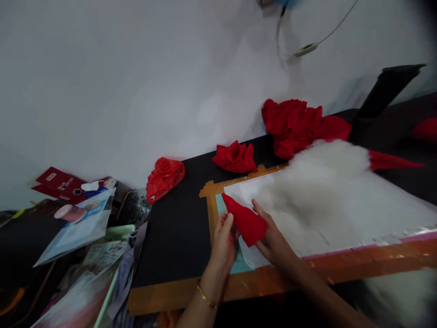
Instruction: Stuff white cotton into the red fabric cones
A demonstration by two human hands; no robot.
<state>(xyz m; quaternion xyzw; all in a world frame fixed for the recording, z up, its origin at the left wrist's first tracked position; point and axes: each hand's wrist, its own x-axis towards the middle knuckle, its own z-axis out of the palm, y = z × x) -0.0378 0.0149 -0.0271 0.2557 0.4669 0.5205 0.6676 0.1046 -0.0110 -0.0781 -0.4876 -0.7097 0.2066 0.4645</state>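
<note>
The scene is backed by a pale wall (pixel 136 82), along which a black table (pixel 180 237) is set. The table's front edge is covered by a band of brown tape (pixel 177 294), and a white sheet (pixel 385 214) is spread over its surface.

A red fabric cone (pixel 247 223) is held above the left end of the sheet, its tip pointed up and to the left, its wide end turned toward the lower right. The cone is grasped near its left side by the left hand (pixel 222 241), the thumb being laid against the fabric. A gold-coloured bracelet (pixel 205 296) is worn on that wrist. The right hand (pixel 276 243) is placed at the wide end with its fingers parted; whether the fabric is gripped by them cannot be told, since they are partly hidden.

To the right of the hands, the sheet is topped by a fluffy heap of white stuffing (pixel 327 168), beside which another red cone (pixel 392 160) is seen. Behind, a large pile of red fabric pieces (pixel 293 120) is gathered near the wall, with a smaller red bundle (pixel 235 156) and a red plastic bag (pixel 165 176) set farther left. At the far left, a green-rimmed bin (pixel 112 291) is filled with mixed materials.
</note>
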